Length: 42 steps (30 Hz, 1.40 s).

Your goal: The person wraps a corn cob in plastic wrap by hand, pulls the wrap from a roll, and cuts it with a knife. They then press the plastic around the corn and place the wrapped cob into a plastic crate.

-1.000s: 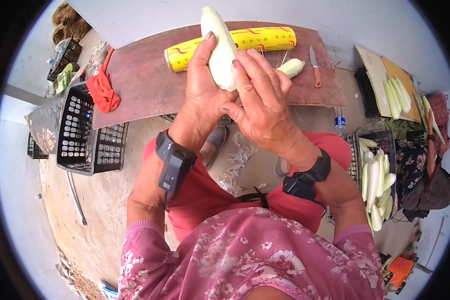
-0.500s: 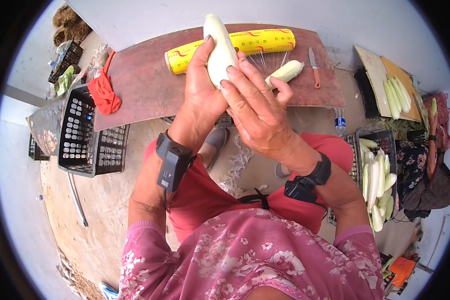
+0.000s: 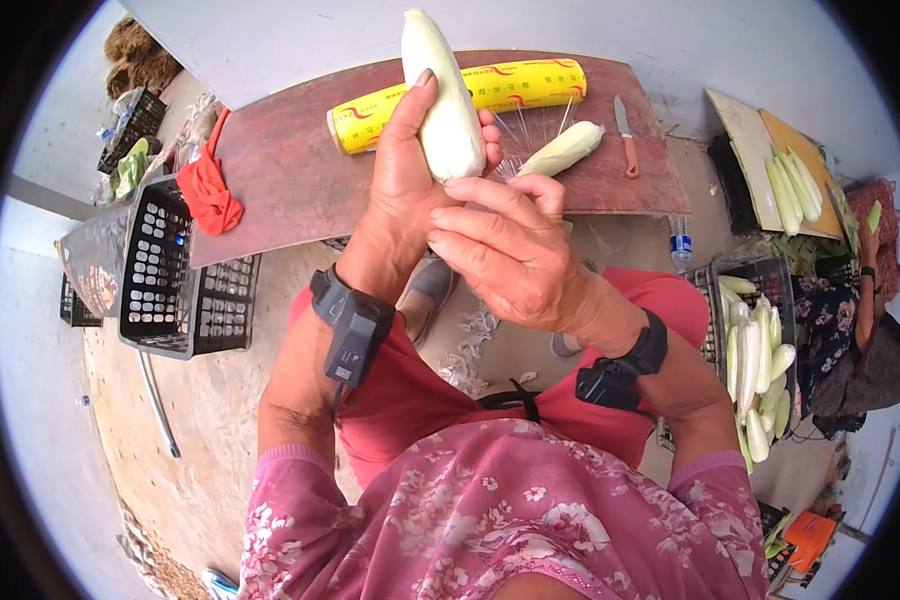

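Note:
My left hand (image 3: 405,160) is closed round a pale zucchini (image 3: 442,105), its thumb lying along the near side and its fingertips showing at the far side. The zucchini is held tilted above the board, its lower end toward me. My right hand (image 3: 520,240) is open, fingers stretched toward my left palm, with the fingertips right at the zucchini's lower end. Behind the hands lies a yellow printed roll of cling film (image 3: 530,84). A second zucchini (image 3: 562,149) rests on the board to the right, with stretched clear film between it and the roll.
The reddish board (image 3: 290,190) carries a knife (image 3: 626,135) with an orange handle and a red cloth (image 3: 208,200). Black crates (image 3: 155,270) stand at the left. At the right, a crate of zucchini (image 3: 755,360) sits near another person's arm (image 3: 867,270).
My right hand has slid down from the zucchini's side to its lower end. The held zucchini has risen slightly, and the fingertips of my left hand now show on its far side.

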{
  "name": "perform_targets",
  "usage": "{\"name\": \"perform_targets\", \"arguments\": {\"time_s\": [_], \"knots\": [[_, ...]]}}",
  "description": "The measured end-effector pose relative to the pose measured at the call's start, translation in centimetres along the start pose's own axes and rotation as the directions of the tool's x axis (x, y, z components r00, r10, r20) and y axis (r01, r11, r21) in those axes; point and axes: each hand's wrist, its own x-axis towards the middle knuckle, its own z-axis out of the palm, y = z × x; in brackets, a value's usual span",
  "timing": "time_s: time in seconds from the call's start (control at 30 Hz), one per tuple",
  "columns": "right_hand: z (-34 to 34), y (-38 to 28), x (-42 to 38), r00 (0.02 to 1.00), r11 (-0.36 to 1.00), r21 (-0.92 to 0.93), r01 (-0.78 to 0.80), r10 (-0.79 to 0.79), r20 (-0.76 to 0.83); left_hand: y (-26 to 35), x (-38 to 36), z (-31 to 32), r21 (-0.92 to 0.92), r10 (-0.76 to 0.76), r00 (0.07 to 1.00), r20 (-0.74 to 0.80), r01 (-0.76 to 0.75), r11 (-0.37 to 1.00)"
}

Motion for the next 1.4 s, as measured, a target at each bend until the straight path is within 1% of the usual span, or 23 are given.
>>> {"name": "perform_targets", "arguments": {"time_s": [0.07,0.1,0.17,0.2,0.23,0.33,0.43,0.53,0.63,0.73,0.83,0.93,1.03,1.1,1.13,1.23,1.33,1.37,1.4], "knots": [[0.1,-0.5,0.4,0.993,0.997,0.048,-0.052,0.057,-0.100,0.0,-0.1,0.3,0.072,0.029,1.000,0.001,-0.029,0.997],[-0.7,-0.5,0.9,0.990,0.994,0.051,-0.097,0.102,-0.103,-0.2,-0.1,0.6,0.093,0.078,0.997,-0.024,-0.076,0.993],[-0.6,0.2,1.0,0.954,0.965,0.158,-0.211,0.238,-0.180,-0.9,-0.3,1.3,0.137,0.181,0.981,-0.072,-0.170,0.976],[-0.4,0.6,1.1,0.927,0.940,0.214,-0.265,0.309,-0.213,-0.9,-0.4,1.4,0.156,0.188,0.979,-0.073,-0.175,0.972],[-0.3,0.9,1.0,0.892,0.887,0.310,-0.343,0.411,-0.187,-1.0,-0.6,1.5,0.175,0.195,0.978,-0.074,-0.179,0.968],[-0.3,1.6,1.1,0.890,0.877,0.264,-0.402,0.442,-0.112,-1.2,-0.7,1.8,0.218,0.215,0.973,-0.088,-0.192,0.957],[-0.1,1.2,1.3,0.887,0.867,0.262,-0.424,0.456,-0.071,-1.3,-0.6,1.7,0.243,0.224,0.971,-0.077,-0.200,0.949],[0.6,1.1,1.4,0.891,0.891,0.206,-0.405,0.436,-0.131,-1.5,-0.7,1.8,0.274,0.238,0.968,-0.081,-0.208,0.939],[1.0,1.6,1.2,0.899,0.893,0.233,-0.386,0.421,-0.123,-1.6,-0.7,1.9,0.286,0.259,0.961,-0.095,-0.223,0.932],[1.0,1.7,1.2,0.877,0.863,0.278,-0.422,0.466,-0.115,-1.5,-0.5,1.7,0.285,0.264,0.961,-0.089,-0.229,0.931],[1.0,1.5,1.4,0.819,0.796,0.351,-0.493,0.561,-0.122,-1.5,-0.6,1.7,0.280,0.246,0.964,-0.097,-0.211,0.937],[1.1,1.3,1.3,0.739,0.695,0.441,-0.568,0.666,-0.098,-1.5,-0.6,1.6,0.265,0.222,0.970,-0.100,-0.189,0.945],[0.5,1.2,1.5,0.720,0.664,0.407,-0.627,0.693,-0.020,-1.6,-0.5,1.6,0.244,0.213,0.972,-0.102,-0.183,0.952],[0.5,1.1,1.6,0.661,0.561,0.523,-0.642,0.750,0.007,-1.6,-0.3,1.4,0.230,0.207,0.974,-0.096,-0.181,0.956],[0.5,1.0,1.6,0.631,0.505,0.577,-0.642,0.775,0.024,-1.5,-0.2,1.3,0.195,0.196,0.976,-0.098,-0.174,0.965],[0.7,1.3,0.8,0.822,0.796,0.333,-0.505,0.561,-0.095,-1.3,-0.1,1.1,0.103,0.148,0.985,-0.088,-0.139,0.985],[0.5,0.8,0.7,0.929,0.878,0.365,-0.309,0.361,-0.081,-0.9,-0.1,0.6,0.045,0.083,0.996,-0.046,-0.081,0.996],[0.4,0.5,0.7,0.923,0.861,0.402,-0.312,0.376,-0.087,-0.8,0.0,0.5,0.029,0.072,0.997,-0.032,-0.071,0.997],[0.2,0.5,0.8,0.902,0.844,0.400,-0.358,0.423,-0.084,-0.8,0.0,0.4,0.013,0.062,0.998,-0.019,-0.062,0.998]]}}
